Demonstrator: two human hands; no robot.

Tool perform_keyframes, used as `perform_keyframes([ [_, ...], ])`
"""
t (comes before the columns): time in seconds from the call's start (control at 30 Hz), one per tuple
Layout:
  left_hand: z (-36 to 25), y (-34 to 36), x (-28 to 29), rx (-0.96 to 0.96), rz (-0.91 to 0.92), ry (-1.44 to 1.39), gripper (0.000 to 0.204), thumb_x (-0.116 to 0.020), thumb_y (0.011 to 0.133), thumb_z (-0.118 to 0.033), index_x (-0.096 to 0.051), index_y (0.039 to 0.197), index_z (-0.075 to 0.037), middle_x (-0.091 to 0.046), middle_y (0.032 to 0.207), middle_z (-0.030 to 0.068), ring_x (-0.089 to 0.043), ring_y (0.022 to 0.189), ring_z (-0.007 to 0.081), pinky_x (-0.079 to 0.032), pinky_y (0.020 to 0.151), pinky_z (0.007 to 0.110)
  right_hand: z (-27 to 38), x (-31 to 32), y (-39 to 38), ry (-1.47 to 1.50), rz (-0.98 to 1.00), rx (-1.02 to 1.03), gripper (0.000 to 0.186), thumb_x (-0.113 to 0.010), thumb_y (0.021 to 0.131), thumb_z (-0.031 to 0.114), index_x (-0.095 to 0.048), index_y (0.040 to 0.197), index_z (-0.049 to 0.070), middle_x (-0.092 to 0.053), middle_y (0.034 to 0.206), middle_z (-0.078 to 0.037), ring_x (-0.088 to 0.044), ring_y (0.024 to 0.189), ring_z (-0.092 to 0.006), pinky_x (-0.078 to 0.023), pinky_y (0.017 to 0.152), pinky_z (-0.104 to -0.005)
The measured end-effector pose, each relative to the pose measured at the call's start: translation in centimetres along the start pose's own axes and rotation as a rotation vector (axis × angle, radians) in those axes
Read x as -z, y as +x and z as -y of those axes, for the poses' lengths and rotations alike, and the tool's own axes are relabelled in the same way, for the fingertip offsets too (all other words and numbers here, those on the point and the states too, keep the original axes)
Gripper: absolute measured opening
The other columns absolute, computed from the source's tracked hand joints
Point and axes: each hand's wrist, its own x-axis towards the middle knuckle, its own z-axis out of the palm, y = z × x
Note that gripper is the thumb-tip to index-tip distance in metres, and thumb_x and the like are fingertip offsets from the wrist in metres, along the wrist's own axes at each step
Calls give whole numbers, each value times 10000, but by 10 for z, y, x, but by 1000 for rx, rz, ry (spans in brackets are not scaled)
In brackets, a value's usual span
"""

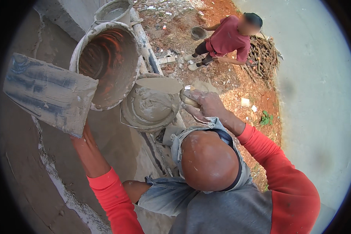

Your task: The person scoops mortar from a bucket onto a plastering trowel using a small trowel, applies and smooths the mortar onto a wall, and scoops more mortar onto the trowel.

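My right hand (210, 104) is closed around the wooden handle of a trowel (160, 84). Its mortar-coated blade lies over a bucket (123, 113) of wet grey mortar (152, 106). At the left, a mortar-smeared board, a plasterer's hawk (50, 91), is held up and tilted on my left hand (82, 132); the hawk hides its fingers. Between the hawk and the mortar bucket, a larger bucket (134, 78) shows a smeared, orange-streaked inside.
A third bucket (112, 11) stands beyond. Poles or planks (146, 45) run beside the buckets. Wet, plastered surface (117, 144) spreads left. My bent knee (210, 160) is near the mortar. Below, a person (230, 41) holds a dark bucket (198, 33) by a stick pile (261, 58).
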Motion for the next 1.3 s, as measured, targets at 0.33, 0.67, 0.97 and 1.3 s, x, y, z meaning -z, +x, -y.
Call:
perform_keyframes([
  [0.33, 10, -23, -25, 8, 20, -15, 513, -467, 1081, -329, -409, 1499, -36, -488, 1492, 113, -446, 1395, 267, -370, 1193, 445, 43, 23, 144, -370, -100, 287, 278, -598, 965, 215, -606, 899, -55, -618, 723, -277, -645, 726, -466, -500, 664, -547],
  [0.67, 8, -26, -22, 2, -3, 3, 513, -462, 1083, -327, -407, 1501, -35, -482, 1498, 115, -439, 1400, 268, -365, 1197, 447, 45, 23, 120, 483, 518, -330, 407, -523, 1003, 298, -615, 824, -55, -603, 620, -121, -582, 467, -199, -475, 444, -337],
  [0.97, 17, -44, -29, 8, -10, 51, 512, -457, 1084, -325, -406, 1503, -34, -476, 1503, 116, -434, 1406, 268, -360, 1201, 449, 31, -24, 75, 1577, 710, -798, 416, -452, 1079, 329, -616, 1160, -45, -623, 690, -100, -525, 393, -128, -431, 334, -246],
  [1.3, 24, -33, -14, 21, -62, 123, 512, -452, 1086, -323, -404, 1505, -33, -471, 1508, 118, -427, 1411, 269, -354, 1205, 450, 47, -23, 90, 2067, 896, -594, 479, -440, 1083, 390, -571, 1221, -49, -562, 761, -83, -499, 415, -109, -426, 326, -225],
])
